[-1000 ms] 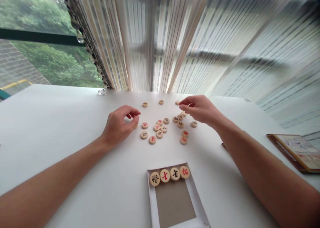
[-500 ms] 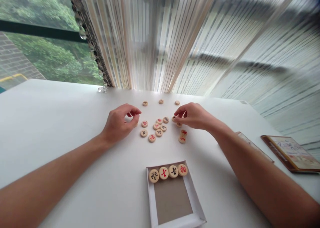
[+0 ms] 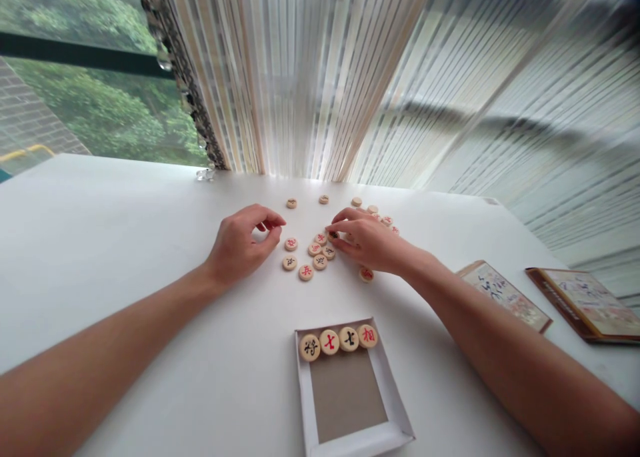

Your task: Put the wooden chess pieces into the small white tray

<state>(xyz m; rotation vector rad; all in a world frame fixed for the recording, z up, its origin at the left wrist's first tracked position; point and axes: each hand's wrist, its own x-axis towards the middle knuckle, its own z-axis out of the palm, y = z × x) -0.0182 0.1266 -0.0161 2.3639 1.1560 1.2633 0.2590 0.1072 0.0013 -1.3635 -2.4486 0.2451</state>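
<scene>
My right hand [image 3: 363,239] has its thumb and fingers around a black-marked wooden xiangqi piece [image 3: 333,235] on the white table. My left hand [image 3: 249,242] is loosely curled left of the pieces, a narrow gap between thumb and index tips and nothing visible there. Nearest it lies a red-marked piece [image 3: 291,244]. Several more pieces sit loosely grouped between the hands, among them a red one [image 3: 306,272] and a black one [image 3: 289,262]. Closer to me, a shallow white box [image 3: 397,437] holds a row of pieces along its far side, starting with a black-marked one [image 3: 310,347].
Several pieces lie farther back, including one at the left [image 3: 292,203] and one beyond my right hand [image 3: 387,221]. Two flat illustrated boxes or booklets, one nearer [image 3: 507,293] and one farther right [image 3: 587,300], lie beyond my right forearm. A string curtain [image 3: 310,110] hangs behind the table.
My right hand has moved left, from pieces on the right to the black-marked piece at the group's edge. Pieces behind it have come into view. My left hand has barely moved.
</scene>
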